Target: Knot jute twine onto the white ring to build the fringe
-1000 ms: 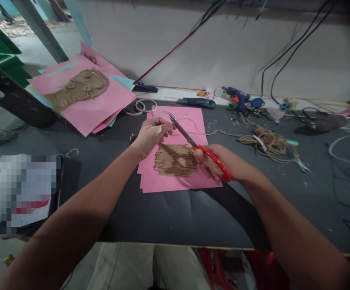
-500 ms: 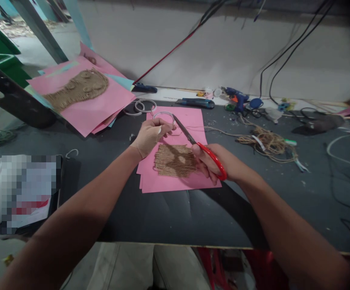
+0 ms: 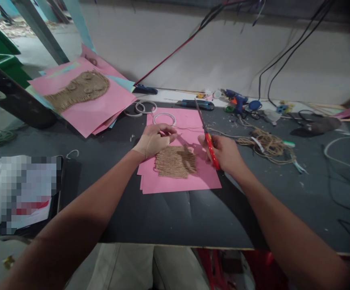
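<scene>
My left hand (image 3: pixel 156 140) is closed in a pinch over the pink paper (image 3: pixel 189 117). A thin strand of twine (image 3: pixel 193 129) runs to its fingertips, which partly hide the end. My right hand (image 3: pixel 224 151) grips red-handled scissors (image 3: pixel 211 149), their blades pointing away from me and looking closed. Below and between the hands, a mat of brown twine rows (image 3: pixel 175 162) lies on the paper, partly in shadow. Just beyond my left fingers sits a pale ring (image 3: pixel 164 114). The strand leads right to a tangled twine bundle (image 3: pixel 265 139).
A stack of pink sheets with a twine-covered shape (image 3: pixel 84 90) stands at the back left, beside a dark cylinder (image 3: pixel 14 94). A blue cutter (image 3: pixel 197 104) and a blue glue gun (image 3: pixel 237 100) lie along the wall. Cables (image 3: pixel 344 157) lie at the right.
The scissors have swung away from my left fingers, right and more upright. My left hand has drawn slightly toward me, uncovering more of the ring.
</scene>
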### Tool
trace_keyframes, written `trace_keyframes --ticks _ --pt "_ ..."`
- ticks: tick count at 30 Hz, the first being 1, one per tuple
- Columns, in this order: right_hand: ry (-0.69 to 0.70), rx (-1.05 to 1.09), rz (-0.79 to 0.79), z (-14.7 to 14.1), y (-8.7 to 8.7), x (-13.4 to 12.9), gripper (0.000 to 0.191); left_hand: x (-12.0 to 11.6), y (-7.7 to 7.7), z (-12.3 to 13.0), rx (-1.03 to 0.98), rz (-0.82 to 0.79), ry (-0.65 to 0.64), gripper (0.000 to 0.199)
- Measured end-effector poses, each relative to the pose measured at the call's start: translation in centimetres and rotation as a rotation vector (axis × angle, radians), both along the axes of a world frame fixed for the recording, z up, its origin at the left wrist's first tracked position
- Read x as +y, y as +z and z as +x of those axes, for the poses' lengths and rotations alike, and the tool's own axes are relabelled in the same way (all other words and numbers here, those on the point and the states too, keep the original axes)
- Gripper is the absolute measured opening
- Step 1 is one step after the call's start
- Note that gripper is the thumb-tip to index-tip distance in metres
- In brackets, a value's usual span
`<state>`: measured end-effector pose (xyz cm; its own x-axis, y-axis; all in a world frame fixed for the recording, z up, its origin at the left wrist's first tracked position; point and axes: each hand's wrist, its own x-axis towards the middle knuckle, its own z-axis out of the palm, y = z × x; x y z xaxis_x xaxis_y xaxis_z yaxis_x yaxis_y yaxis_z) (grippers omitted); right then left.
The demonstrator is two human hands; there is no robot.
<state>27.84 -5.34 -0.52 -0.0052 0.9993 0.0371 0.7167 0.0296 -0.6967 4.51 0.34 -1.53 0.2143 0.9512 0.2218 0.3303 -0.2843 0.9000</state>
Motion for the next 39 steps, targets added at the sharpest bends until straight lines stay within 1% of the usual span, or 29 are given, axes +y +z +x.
trace_keyframes --ticks 2,4,6,8,11,14,18,22,23,25,27,32,35,37,39 --pt "-0.009 -0.195 0.087 0.2 -0.1 0.3 0.053 0.2 0.0 -0.1 -0.07 -0.005 0.019 0.014" --pt "-0.027 -0.309 0.132 0.2 -0.1 0.3 0.052 0.6 0.1 -0.3 -0.185 -0.027 0.055 0.019" --pt "-0.038 -0.315 0.151 0.1 0.2 0.2 0.05 1.2 0.3 -0.8 -0.313 -0.062 0.099 0.021" --pt "-0.028 -0.285 0.174 0.0 0.5 0.1 0.047 1.9 0.4 -1.3 -0.389 -0.094 0.161 0.021" --pt "0.048 -0.268 0.228 0.1 0.8 -0.1 0.038 2.7 0.2 -2.0 -0.451 -0.13 0.255 0.02" --pt "0.214 -0.271 0.263 0.5 1.0 -0.3 0.027 3.2 -0.2 -2.3 -0.442 -0.149 0.299 0.021" --pt "0.469 -0.321 0.217 0.4 1.2 -0.6 0.026 3.0 -0.5 -2.2 -0.393 -0.145 0.263 0.02" --pt "0.602 -0.363 0.148 -0.2 2.0 -1.1 0.009 2.3 -0.2 -1.8 -0.354 -0.163 0.201 0.015" --pt "0.629 -0.37 0.129 -0.3 2.2 -1.2 0.007 2.2 -0.2 -1.7 -0.351 -0.169 0.194 0.014" --pt "0.674 -0.382 0.087 -0.4 2.5 -1.3 0.008 2.1 -0.2 -1.6 -0.352 -0.176 0.186 0.013" --pt "0.691 -0.386 0.064 -0.3 2.7 -1.3 0.013 2.1 -0.3 -1.6 -0.358 -0.179 0.185 0.013" --pt "0.736 -0.346 0.069 0.1 3.0 -1.3 0.026 2.4 -0.7 -1.7 -0.346 -0.173 0.173 0.015" --pt "0.753 -0.335 0.086 -0.1 3.1 -1.3 0.025 2.4 -0.8 -1.7 -0.354 -0.169 0.166 0.016" --pt "0.724 -0.359 0.117 -0.2 3.0 -1.3 0.021 2.5 -0.8 -1.8 -0.359 -0.17 0.168 0.017" --pt "0.66 -0.393 0.159 -0.3 2.6 -1.3 0.019 2.5 -0.8 -1.8 -0.355 -0.17 0.173 0.017"
